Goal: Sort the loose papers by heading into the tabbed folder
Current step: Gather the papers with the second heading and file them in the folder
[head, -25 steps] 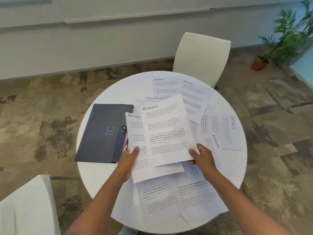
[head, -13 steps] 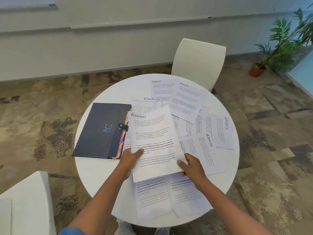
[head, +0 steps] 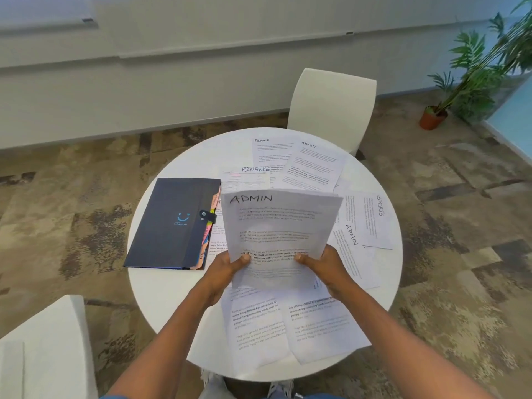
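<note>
I hold up a stack of sheets headed ADMIN (head: 276, 226) above the table, tilted toward me. My left hand (head: 227, 267) grips its lower left edge and my right hand (head: 322, 263) grips its lower right edge, thumbs on the front. The dark tabbed folder (head: 169, 223) lies shut to the left, strap fastened, coloured tabs showing along its right edge. Loose papers lie around: two FINANCE sheets (head: 253, 171), an ADMIN sheet (head: 313, 165) at the back, a SPORTS sheet (head: 374, 220), another ADMIN sheet (head: 351, 254) at right, and two sheets (head: 288, 326) near me.
The round white table (head: 161, 283) carries everything. A white chair (head: 331, 108) stands behind it and another white chair (head: 43, 347) at my near left. A potted plant (head: 437, 113) stands on the patterned carpet at far right.
I have gathered the ADMIN sheets into one stack and lifted it off the table, squaring it upright between both hands. My hands moved closer together.
</note>
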Action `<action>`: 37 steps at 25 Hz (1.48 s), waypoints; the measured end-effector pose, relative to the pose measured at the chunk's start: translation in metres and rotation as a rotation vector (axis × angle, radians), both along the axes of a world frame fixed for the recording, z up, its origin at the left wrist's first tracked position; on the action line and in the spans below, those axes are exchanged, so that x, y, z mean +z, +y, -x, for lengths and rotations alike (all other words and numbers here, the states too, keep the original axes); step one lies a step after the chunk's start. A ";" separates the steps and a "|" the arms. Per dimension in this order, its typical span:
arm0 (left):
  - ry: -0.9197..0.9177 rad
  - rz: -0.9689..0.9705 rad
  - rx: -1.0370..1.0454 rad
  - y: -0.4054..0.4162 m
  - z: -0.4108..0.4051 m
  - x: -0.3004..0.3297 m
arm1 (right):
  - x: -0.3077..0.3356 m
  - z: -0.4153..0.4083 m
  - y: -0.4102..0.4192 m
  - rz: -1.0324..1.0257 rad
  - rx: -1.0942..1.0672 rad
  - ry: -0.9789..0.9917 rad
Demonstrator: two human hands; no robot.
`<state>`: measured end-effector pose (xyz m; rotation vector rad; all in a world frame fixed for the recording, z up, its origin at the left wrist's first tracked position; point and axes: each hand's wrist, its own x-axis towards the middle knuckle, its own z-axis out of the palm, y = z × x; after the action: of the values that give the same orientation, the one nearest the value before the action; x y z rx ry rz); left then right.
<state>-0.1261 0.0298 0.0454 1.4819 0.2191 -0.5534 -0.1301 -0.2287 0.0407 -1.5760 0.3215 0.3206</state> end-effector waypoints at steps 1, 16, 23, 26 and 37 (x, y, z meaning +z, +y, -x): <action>-0.007 -0.015 0.005 -0.002 0.000 0.000 | 0.001 0.001 0.001 0.003 -0.029 -0.012; -0.104 -0.273 0.172 -0.017 0.008 -0.010 | -0.009 0.015 0.001 0.255 -0.066 -0.118; -0.117 -0.345 0.185 -0.019 0.010 -0.020 | -0.011 0.016 -0.003 0.309 -0.075 -0.109; -0.126 -0.354 0.219 -0.020 0.011 -0.020 | -0.010 0.020 -0.003 0.327 -0.086 -0.137; -0.189 -0.447 0.260 -0.021 0.010 -0.019 | -0.015 0.027 -0.006 0.421 -0.075 -0.154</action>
<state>-0.1359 0.0090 0.0268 1.8908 0.3986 -0.1544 -0.1571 -0.2348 0.0254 -1.9838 0.3417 0.0728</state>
